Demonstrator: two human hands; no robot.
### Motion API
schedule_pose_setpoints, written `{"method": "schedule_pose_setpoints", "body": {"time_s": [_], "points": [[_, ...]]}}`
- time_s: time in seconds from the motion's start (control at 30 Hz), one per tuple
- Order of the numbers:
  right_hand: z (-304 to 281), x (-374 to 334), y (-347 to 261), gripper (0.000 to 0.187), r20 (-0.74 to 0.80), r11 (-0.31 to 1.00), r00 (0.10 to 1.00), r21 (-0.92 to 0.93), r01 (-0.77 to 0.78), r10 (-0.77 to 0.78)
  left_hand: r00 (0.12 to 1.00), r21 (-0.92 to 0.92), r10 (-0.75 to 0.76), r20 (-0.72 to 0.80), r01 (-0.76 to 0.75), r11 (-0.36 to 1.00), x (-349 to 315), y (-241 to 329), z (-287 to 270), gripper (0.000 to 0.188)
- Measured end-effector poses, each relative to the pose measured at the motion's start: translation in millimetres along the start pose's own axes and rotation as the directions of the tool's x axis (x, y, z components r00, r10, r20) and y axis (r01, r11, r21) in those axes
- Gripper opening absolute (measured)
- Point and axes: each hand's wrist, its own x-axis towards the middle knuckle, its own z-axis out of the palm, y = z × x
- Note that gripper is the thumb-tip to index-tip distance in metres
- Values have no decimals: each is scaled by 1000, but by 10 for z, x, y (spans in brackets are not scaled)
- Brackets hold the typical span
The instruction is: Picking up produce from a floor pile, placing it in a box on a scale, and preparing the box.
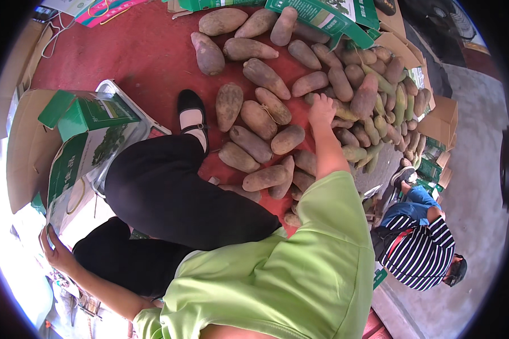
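Many oblong gourds [266,78], brownish and green with a dusty skin, lie over the red floor and thicken into a heap at the right. My right hand [322,111] reaches into the near side of that heap, its fingers curled down over a greenish gourd [343,111], which the hand partly hides. At the lower left, my left hand [60,255] is beside the bottom edge of an opened green-and-white carton [68,164], fingers apart and the tips at that edge. The carton lies tilted, its brown flap spread out.
My black shoe [192,107] and bent knee stand between the carton and the gourds. More green cartons [328,20] lie beyond the gourds. A person in a striped shirt [421,251] crouches at the right, by the heap's far side. A pink box [107,11] sits at the top left.
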Motion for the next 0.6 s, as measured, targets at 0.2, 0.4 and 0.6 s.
{"method": "schedule_pose_setpoints", "body": {"time_s": [0.2,0.4,0.6], "points": [[-12,-6,272,25,150,920,978,-342,190,-146,1000,14,8,-11,-8,1000,-16,-84,21,13],[35,77,396,24,250,865,951,-421,275,-181,999,34,-30,-30,31,999,-17,-12,17,12],[110,99,493,17,267,813,924,-450,369,-273,999,26,-25,-19,26,999,-7,3,-4,12]]}}
